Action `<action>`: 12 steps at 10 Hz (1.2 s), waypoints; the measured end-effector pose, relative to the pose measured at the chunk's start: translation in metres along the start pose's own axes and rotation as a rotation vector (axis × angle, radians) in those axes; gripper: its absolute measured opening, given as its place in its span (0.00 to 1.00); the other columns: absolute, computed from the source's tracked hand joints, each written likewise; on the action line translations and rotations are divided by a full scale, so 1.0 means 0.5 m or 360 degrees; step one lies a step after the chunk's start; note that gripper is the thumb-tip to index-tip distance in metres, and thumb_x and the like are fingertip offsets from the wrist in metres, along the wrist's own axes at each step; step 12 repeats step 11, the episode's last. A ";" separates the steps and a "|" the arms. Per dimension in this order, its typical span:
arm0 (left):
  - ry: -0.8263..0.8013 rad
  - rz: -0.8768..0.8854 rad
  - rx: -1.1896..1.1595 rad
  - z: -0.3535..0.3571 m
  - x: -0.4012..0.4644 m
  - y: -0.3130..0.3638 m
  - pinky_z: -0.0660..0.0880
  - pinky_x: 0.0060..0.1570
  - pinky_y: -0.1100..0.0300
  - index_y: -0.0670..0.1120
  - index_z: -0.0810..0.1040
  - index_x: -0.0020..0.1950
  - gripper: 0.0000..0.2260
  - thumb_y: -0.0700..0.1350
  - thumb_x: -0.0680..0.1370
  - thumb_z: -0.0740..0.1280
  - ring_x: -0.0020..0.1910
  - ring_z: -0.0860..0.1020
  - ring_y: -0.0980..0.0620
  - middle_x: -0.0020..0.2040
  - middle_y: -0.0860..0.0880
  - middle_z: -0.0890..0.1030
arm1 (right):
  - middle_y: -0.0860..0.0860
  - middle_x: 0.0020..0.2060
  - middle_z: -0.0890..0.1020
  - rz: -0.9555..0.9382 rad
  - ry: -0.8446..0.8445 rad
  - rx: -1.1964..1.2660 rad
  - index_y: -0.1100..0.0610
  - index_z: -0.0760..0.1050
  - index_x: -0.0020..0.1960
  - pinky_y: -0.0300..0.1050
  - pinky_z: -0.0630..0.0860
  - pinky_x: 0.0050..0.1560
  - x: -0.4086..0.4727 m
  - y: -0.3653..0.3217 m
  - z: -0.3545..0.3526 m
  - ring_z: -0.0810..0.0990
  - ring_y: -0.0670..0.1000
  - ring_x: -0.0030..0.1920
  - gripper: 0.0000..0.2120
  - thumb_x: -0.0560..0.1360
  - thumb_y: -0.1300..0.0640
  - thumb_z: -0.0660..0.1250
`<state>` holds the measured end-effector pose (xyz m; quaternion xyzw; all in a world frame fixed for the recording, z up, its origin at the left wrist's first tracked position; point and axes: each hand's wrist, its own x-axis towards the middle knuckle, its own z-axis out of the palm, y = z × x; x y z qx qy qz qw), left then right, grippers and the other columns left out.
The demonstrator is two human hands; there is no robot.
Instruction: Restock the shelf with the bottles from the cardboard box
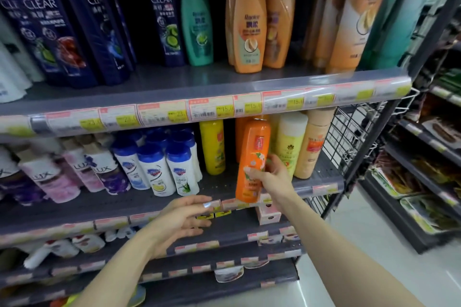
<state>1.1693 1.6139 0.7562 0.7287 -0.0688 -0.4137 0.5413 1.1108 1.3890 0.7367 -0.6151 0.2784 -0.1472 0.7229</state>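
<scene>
My right hand (270, 177) grips an orange bottle (253, 154) upright at the front of the middle shelf (149, 203), its base near the shelf edge. More orange bottles stand behind it, with a yellow bottle (212, 147) to the left and pale yellow (290, 142) and tan (313, 144) bottles to the right. My left hand (180, 219) hovers below and left of the bottle, fingers spread, holding nothing. The cardboard box is out of view.
The top shelf (199, 87) carries dark blue, teal and orange shampoo bottles. White blue-capped bottles (159, 164) and Lux bottles (99, 169) fill the middle shelf's left. A wire side panel (349, 137) closes the shelf's right end. Another rack (424, 169) stands across the aisle.
</scene>
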 end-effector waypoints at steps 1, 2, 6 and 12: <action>0.0004 0.0007 0.0227 0.001 0.012 0.019 0.77 0.59 0.50 0.52 0.78 0.56 0.10 0.46 0.75 0.68 0.51 0.83 0.48 0.54 0.49 0.83 | 0.53 0.56 0.80 -0.0041 0.0050 -0.0024 0.53 0.69 0.64 0.54 0.79 0.50 0.035 0.001 0.012 0.80 0.54 0.55 0.30 0.65 0.59 0.77; -0.0024 0.0024 0.0400 0.008 0.030 0.035 0.78 0.58 0.52 0.54 0.77 0.55 0.09 0.46 0.76 0.67 0.51 0.83 0.50 0.55 0.50 0.81 | 0.52 0.54 0.79 -0.0140 0.0059 -0.0098 0.54 0.67 0.66 0.40 0.75 0.35 0.057 -0.004 0.022 0.79 0.54 0.53 0.32 0.66 0.61 0.76; -0.0154 0.0003 0.0643 0.034 0.057 0.065 0.77 0.56 0.55 0.51 0.73 0.62 0.15 0.46 0.76 0.65 0.53 0.80 0.50 0.54 0.53 0.78 | 0.52 0.57 0.78 -0.0232 0.0068 -0.0359 0.53 0.64 0.67 0.58 0.74 0.62 0.093 0.020 0.015 0.77 0.55 0.59 0.33 0.67 0.63 0.76; -0.0267 -0.0006 0.0806 0.054 0.071 0.079 0.76 0.54 0.56 0.50 0.72 0.65 0.17 0.47 0.76 0.66 0.55 0.80 0.48 0.60 0.47 0.79 | 0.56 0.63 0.77 -0.0191 0.0194 -0.0791 0.60 0.62 0.68 0.44 0.71 0.58 0.017 0.028 0.031 0.76 0.56 0.62 0.27 0.73 0.60 0.70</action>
